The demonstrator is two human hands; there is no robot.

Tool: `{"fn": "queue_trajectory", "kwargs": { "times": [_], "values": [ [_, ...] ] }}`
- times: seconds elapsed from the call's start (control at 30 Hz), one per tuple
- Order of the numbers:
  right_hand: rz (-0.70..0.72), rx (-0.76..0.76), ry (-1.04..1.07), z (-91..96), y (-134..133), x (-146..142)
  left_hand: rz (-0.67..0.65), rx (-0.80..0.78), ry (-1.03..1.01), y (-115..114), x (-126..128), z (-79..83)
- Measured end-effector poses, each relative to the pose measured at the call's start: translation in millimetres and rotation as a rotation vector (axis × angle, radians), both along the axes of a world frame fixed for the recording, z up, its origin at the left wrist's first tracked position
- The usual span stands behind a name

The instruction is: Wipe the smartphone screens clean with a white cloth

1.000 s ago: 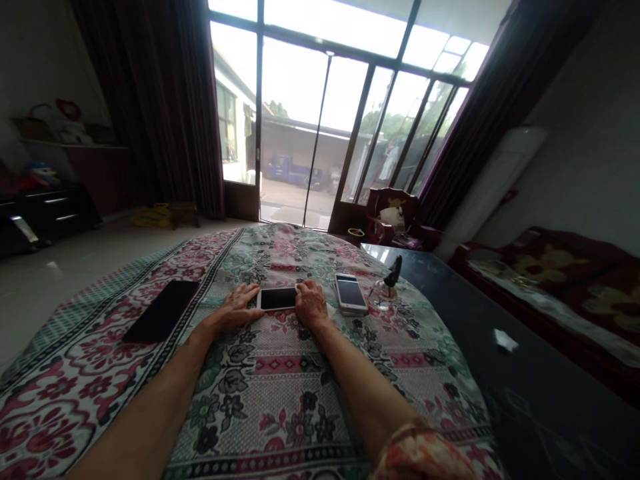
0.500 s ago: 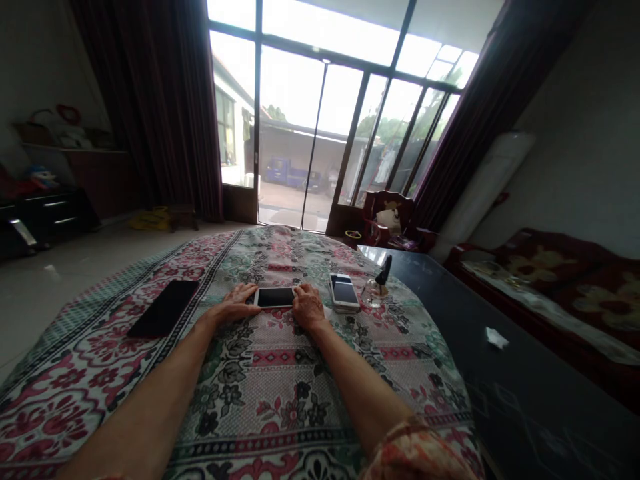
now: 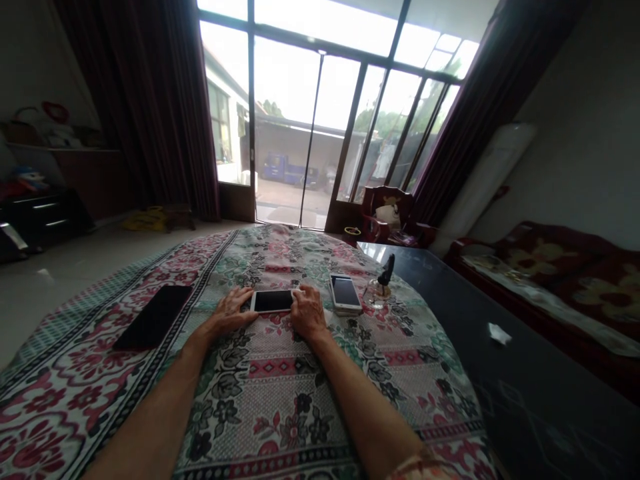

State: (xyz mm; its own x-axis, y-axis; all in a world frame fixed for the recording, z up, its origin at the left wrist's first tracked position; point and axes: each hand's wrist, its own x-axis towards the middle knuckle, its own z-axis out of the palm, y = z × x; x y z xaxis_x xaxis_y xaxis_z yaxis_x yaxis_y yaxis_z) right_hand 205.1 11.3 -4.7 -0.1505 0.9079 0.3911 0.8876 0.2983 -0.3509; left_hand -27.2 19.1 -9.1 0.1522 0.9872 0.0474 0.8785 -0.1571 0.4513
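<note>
A white-framed smartphone with a dark screen lies sideways on the patterned tablecloth. My left hand holds its left end, thumb at the near corner and fingers at the far one. Curled over the right end is my right hand; its fingertips are partly hidden, and something small and white shows by its wrist side. To the right, another white phone rests on top of a small stack. A large black phone or tablet lies to the left.
A clear container with a black upright piece stands near the table's right edge. Beyond it is a dark, glossy table with a crumpled white scrap. A wooden sofa lines the right wall. Glass doors stand ahead.
The view has shifted slightly, so the black device appears lower and further left. Both hands keep their places at the smartphone's ends.
</note>
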Motion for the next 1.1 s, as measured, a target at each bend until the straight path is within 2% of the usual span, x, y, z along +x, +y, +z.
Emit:
{"fn": "queue_trajectory", "kwargs": {
  "times": [0.33,0.67,0.77,0.87,1.0,1.1],
  "values": [
    [0.069,-0.010,0.023,0.8,1,6,-0.008,-0.042,0.014,-2,-2,1.3],
    [0.276,0.040,-0.085,10.1,-35,23,0.005,-0.060,-0.007,-7,2,10.3],
    [0.288,0.018,-0.113,14.0,-27,21,0.000,-0.068,-0.010,-8,2,10.9],
    [0.280,-0.011,-0.148,18.0,-7,13,-0.008,-0.073,0.001,-8,1,10.5],
    [0.233,-0.057,-0.204,21.7,19,-5,-0.013,-0.062,0.023,-7,1,7.4],
    [0.193,-0.075,-0.227,21.2,26,-14,-0.016,-0.038,0.013,-7,1,5.0]
  ]
}}
